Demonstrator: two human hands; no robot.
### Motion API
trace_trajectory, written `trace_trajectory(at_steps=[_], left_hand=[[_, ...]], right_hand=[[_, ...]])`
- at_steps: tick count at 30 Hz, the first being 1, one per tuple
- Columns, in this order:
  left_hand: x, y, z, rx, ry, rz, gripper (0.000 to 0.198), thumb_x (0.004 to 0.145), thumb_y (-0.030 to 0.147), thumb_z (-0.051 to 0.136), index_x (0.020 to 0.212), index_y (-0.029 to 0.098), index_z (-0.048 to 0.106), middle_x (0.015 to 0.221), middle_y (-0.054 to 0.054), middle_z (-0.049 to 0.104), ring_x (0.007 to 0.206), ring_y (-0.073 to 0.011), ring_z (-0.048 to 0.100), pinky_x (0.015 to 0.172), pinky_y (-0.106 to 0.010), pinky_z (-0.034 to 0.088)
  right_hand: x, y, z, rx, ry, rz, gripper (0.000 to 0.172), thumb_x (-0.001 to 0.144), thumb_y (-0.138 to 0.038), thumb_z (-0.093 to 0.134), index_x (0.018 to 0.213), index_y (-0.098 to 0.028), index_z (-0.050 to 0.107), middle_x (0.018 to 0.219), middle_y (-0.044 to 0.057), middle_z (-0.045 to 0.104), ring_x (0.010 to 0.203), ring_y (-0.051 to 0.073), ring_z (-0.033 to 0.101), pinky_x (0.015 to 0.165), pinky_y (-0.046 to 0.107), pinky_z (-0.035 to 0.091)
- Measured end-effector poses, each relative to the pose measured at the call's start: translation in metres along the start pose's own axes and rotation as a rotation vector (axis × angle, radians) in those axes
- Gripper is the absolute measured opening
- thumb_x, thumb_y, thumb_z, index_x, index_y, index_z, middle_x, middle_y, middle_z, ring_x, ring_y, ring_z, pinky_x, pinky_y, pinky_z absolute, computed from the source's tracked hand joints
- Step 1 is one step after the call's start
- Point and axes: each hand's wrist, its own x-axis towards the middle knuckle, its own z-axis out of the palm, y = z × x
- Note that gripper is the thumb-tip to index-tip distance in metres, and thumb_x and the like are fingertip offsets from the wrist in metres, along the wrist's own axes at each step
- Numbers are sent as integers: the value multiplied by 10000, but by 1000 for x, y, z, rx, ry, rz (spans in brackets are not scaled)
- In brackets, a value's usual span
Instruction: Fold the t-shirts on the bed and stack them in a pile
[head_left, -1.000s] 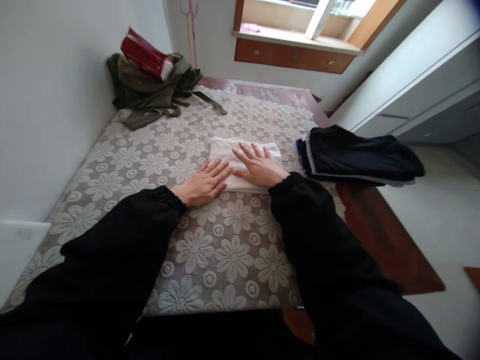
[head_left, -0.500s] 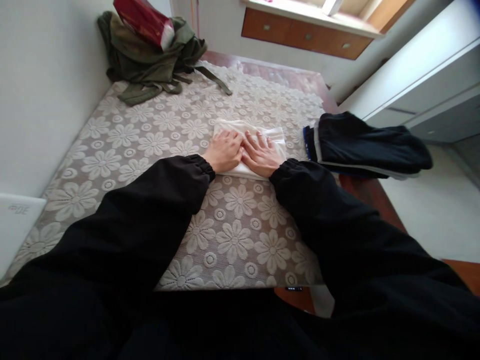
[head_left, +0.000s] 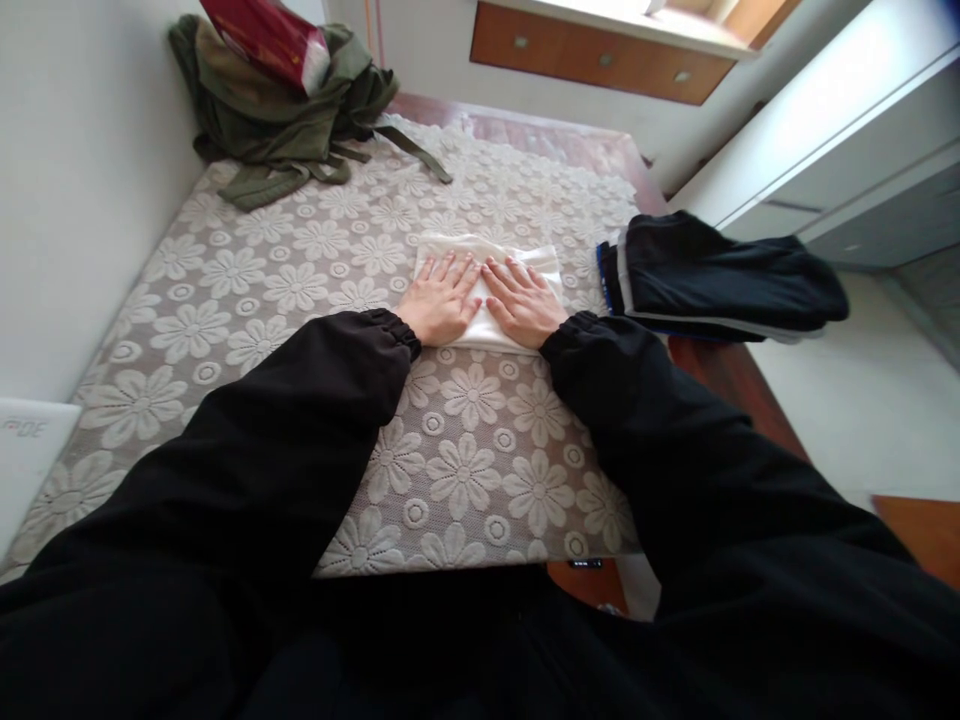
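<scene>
Cloth point(head_left: 484, 332), white and roughly rectangular, lies near the middle of the flower-patterned surface point(head_left: 465, 470). Left hand point(head_left: 441, 304) and right hand point(head_left: 523, 304) rest side by side upon it, palms down, fingers spread, pinching nothing. Light, even pressure from centre to edges should flatten it without dragging it askew. To the right, well apart: folded dark garments point(head_left: 727, 270).
</scene>
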Motion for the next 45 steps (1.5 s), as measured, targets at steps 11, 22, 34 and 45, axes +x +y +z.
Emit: trace_trajectory(at_steps=[11,22,34,45], left_hand=[[0,-4,-6,6,2,5,756,1112,516,320,1750,126,212,1842,-102,167,1702,-359,141,1392,-642,43],[6,-10,-9,25,-82,-30,816,1071,596,355,1764,192,206,1852,-69,125,1717,-372,62,1389,-663,-5],[5,-11,-3,3,-16,-71,820,1078,607,367,1759,173,222,1855,-101,104,1711,-415,30,1386,-635,-5],[4,-16,2,-5,85,-42,875,1056,727,358,1754,210,253,1855,-90,129,1714,-403,15,1396,-575,-1]], right_hand=[[-2,-7,-1,34,61,110,844,1099,-661,225,1785,-179,136,1853,84,74,1701,396,87,1356,681,136],[-2,4,-7,76,-18,19,970,1042,-836,193,1777,-203,204,1842,69,151,1687,429,136,1359,635,202],[-4,3,-6,64,-27,16,1129,943,-974,307,1789,-248,123,1847,84,98,1688,463,71,1338,736,100],[-2,12,-1,109,-22,-23,1273,827,-1083,277,1787,-256,152,1847,78,99,1689,457,77,1354,692,120]])
